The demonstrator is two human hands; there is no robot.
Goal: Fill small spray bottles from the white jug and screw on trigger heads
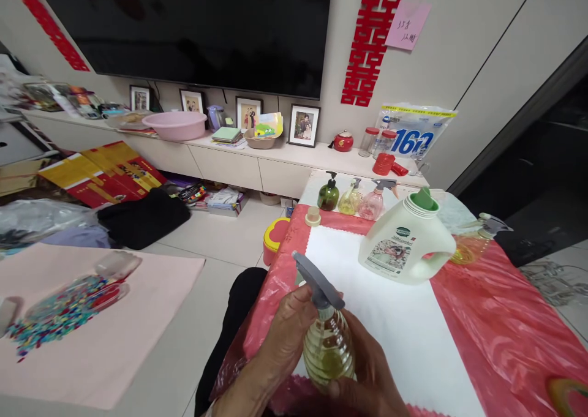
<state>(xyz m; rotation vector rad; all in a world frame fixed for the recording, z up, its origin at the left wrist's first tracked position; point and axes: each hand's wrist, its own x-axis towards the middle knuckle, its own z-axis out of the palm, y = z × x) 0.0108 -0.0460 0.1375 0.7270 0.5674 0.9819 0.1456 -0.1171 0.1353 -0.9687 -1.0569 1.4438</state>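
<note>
Both my hands hold a small clear spray bottle (pixel 327 343) of yellowish liquid with a grey trigger head (pixel 316 282), low over the near edge of the table. My left hand (pixel 285 331) wraps round its left side and neck. Fingers of my right hand (pixel 367 374) close round its lower right side. Beyond it, a big white detergent jug (pixel 404 242) with a green cap stands on a white cloth (pixel 404 325) over a red plastic cover (pixel 505 325).
Three small spray and pump bottles (pixel 351 198) line the table's far end, with a small cap (pixel 313 216) near them and another spray bottle (pixel 473 239) right of the jug. A low cabinet with photo frames and a pink basin (pixel 174 125) runs along the wall. A mat with coloured beads (pixel 64 310) lies at left.
</note>
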